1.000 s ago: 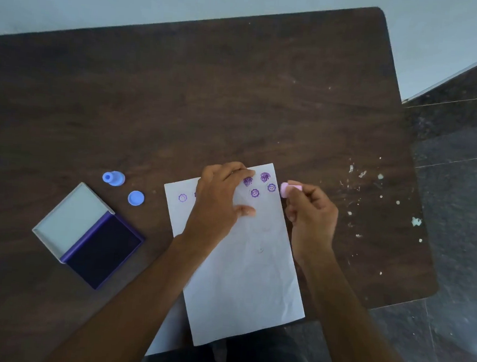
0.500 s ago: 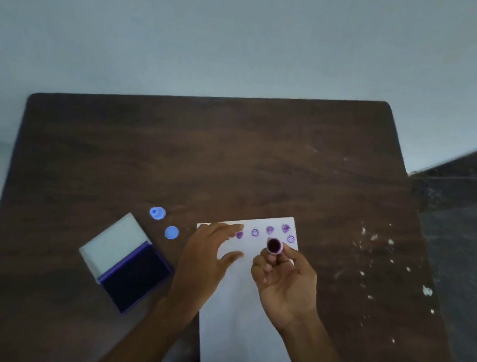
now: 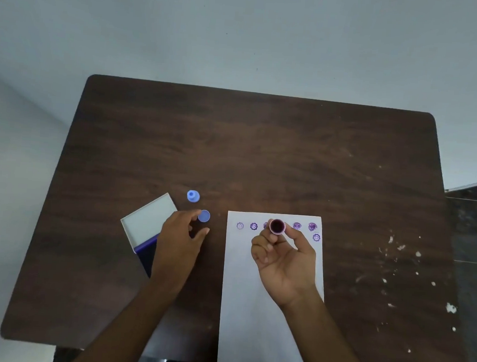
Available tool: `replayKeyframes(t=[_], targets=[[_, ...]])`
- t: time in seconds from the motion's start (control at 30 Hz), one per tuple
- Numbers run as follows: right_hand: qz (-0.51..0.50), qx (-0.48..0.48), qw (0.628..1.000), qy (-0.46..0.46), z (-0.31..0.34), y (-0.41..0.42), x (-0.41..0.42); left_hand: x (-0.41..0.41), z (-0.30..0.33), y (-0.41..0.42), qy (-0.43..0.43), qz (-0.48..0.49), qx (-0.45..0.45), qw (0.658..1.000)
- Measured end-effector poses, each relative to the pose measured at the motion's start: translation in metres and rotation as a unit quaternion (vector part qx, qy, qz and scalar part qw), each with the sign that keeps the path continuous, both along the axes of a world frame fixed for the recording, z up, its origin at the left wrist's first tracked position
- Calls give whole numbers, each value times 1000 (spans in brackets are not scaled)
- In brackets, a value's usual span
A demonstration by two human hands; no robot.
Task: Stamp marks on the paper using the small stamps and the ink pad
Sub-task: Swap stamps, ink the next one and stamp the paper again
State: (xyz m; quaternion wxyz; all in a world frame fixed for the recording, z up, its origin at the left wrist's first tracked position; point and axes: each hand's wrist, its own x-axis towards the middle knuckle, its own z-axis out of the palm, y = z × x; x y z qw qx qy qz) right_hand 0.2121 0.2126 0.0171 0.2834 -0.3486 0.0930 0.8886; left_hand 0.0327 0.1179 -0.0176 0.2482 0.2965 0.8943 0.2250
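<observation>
A white paper [image 3: 266, 320] lies on the dark wooden table [image 3: 262, 154], with a row of several purple marks along its top edge. My right hand [image 3: 285, 258] pinches a small pink stamp [image 3: 277, 226] above that row, its inked face turned up toward me. My left hand [image 3: 180, 239] hovers over the table between the paper and the open ink pad [image 3: 145, 225], fingers spread close to a blue stamp cap [image 3: 204, 216]. It holds nothing and covers most of the pad's purple ink half. A blue stamp [image 3: 193, 196] stands just behind.
White flecks [image 3: 397, 250] dot the table's right side. The paper's lower end hangs over the table's near edge. A pale wall rises behind the table and a dark floor [image 3: 473, 228] shows at the right.
My left hand has left the paper and moved left toward the blue cap and ink pad. My right hand has turned the pink stamp face up. The camera has tilted up.
</observation>
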Motion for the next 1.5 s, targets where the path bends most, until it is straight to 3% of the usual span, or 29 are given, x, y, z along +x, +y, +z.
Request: replayKeyframes(t=[0.3, 0.47, 0.57, 0.63, 0.7, 0.77, 0.83, 0.97, 1.1, 1.3, 1.43, 1.5], targets=[[9, 1, 1000, -5, 2, -6, -9, -1, -2, 14, 98, -49, -20, 994], [16, 6, 1000, -8, 3, -8, -12, -3, 7, 20, 68, -10, -23, 997], [25, 13, 999, -23, 4, -10, -13, 6, 23, 21, -31, 47, 25, 998], [30, 17, 999, -33, 4, -13, -14, 13, 32, 20, -166, 88, 71, 980], [37, 20, 998, -45, 5, -15, -16, 18, 42, 19, -324, 139, 127, 927], [45, 23, 997, -58, 6, -18, -18, 22, 50, 19, -422, 168, 168, 875], [53, 28, 996, -64, 8, -20, -19, 23, 54, 18, -464, 168, 192, 848], [63, 28, 995, -72, 11, -22, -20, 23, 56, 17, -484, 145, 193, 841], [61, 23, 996, -62, 13, -20, -22, 22, 58, 18, -551, 176, 198, 792], [66, 29, 995, -74, 15, -18, -22, 24, 56, 13, -538, 117, 191, 812], [78, 70, 989, -105, 18, -16, -21, 29, 63, 14, -384, 60, 211, 897], [79, 95, 985, -121, 19, -16, -22, 33, 65, 13, -331, 57, 237, 912]])
